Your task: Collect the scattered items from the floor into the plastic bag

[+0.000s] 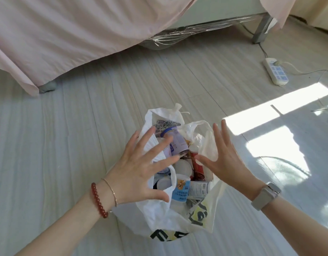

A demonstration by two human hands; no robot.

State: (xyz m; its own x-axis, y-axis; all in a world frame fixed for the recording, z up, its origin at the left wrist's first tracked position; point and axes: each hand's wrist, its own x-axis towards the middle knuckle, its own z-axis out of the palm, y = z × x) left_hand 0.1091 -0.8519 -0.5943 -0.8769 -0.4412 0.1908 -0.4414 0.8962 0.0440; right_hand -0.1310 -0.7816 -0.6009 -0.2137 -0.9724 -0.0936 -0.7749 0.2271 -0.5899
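Two spread hands over plastic bag (159, 217)

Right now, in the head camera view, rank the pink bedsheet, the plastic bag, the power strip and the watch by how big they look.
1. pink bedsheet
2. plastic bag
3. power strip
4. watch

The last two look similar; the watch sits much nearer the camera, so that order is unsure.

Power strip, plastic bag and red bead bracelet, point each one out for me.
power strip (275, 73), head view, on its white body among the sockets
plastic bag (160, 217), head view, on its white near wall
red bead bracelet (98, 200), head view, on the beads at the left wrist
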